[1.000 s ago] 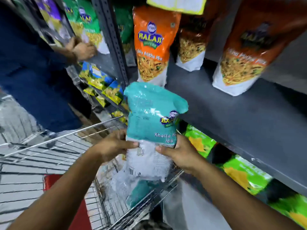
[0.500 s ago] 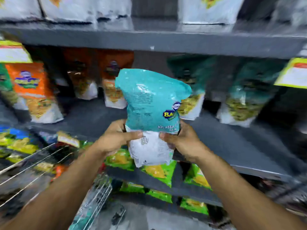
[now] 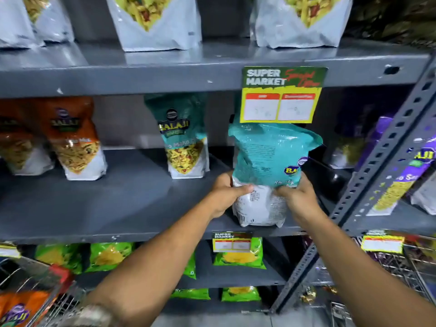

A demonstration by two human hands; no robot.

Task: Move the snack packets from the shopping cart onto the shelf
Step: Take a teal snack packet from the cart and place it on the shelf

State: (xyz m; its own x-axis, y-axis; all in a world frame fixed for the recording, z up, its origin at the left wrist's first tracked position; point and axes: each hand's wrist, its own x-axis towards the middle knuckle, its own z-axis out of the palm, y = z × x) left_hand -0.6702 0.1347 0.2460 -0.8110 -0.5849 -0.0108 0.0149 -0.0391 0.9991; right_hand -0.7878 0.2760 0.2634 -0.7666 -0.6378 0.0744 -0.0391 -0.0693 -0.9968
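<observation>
Both hands grip one teal snack packet by its white lower half: the left hand is closed on its left side with the thumb laid across the front, the right hand closed on its right side. Its bottom sits at the front edge of the grey middle shelf, at about 2 o'clock from the frame's centre, its top just under a yellow price tag. At 10 o'clock from it another teal packet stands upright farther back; orange packets stand well apart at 9 o'clock. Bare shelf lies open between them and along the front. At 7 o'clock the wire shopping cart holds an orange packet. A slotted upright post rises near the packet at 3 o'clock.
</observation>
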